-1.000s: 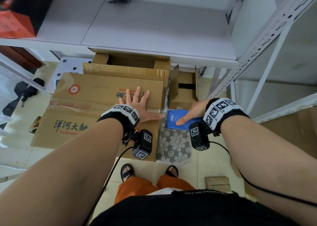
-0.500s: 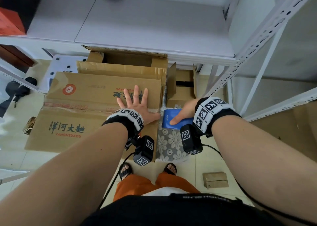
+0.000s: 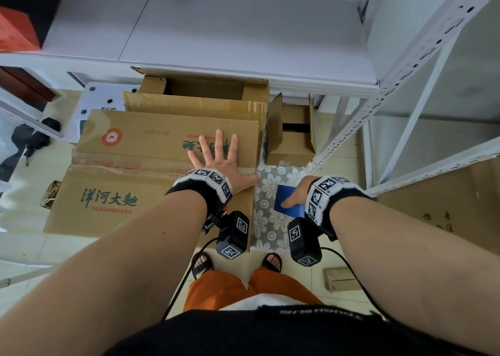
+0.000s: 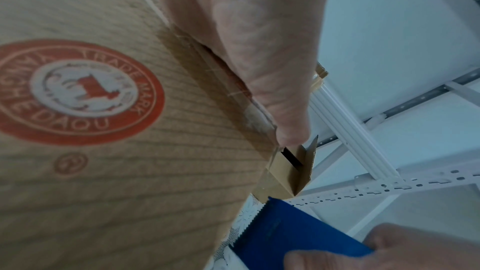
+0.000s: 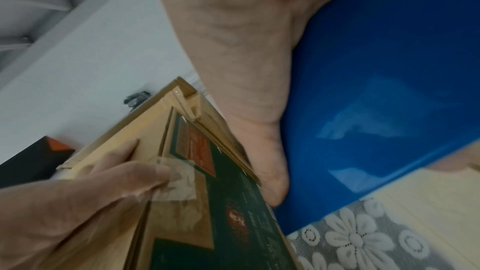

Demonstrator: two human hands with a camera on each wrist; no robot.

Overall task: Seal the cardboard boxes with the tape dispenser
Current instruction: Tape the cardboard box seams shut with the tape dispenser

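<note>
A large printed cardboard box (image 3: pixel 151 144) lies closed, with clear tape along its middle seam. My left hand (image 3: pixel 216 161) lies flat on its top near the right end, fingers spread. Its thumb presses the tape end (image 5: pixel 179 180) at the box's right edge. My right hand (image 3: pixel 297 196) grips the blue tape dispenser (image 3: pixel 284 205) just right of the box, over a floral cloth (image 3: pixel 270 220). The dispenser's toothed blade (image 4: pixel 255 219) stands apart from the box side (image 4: pixel 130 171). Most of the dispenser (image 5: pixel 376 89) is hidden under my right palm in the head view.
Two open cardboard boxes (image 3: pixel 205 90) stand behind the taped one, and a small open box (image 3: pixel 292 139) sits to their right. White metal shelving (image 3: pixel 351 144) rises on the right. A small carton (image 3: pixel 338 278) lies on the floor by my right foot.
My right hand has drawn the dispenser away from the box's right edge, toward me. My left hand has stayed flat on the box with the thumb on the tape end.
</note>
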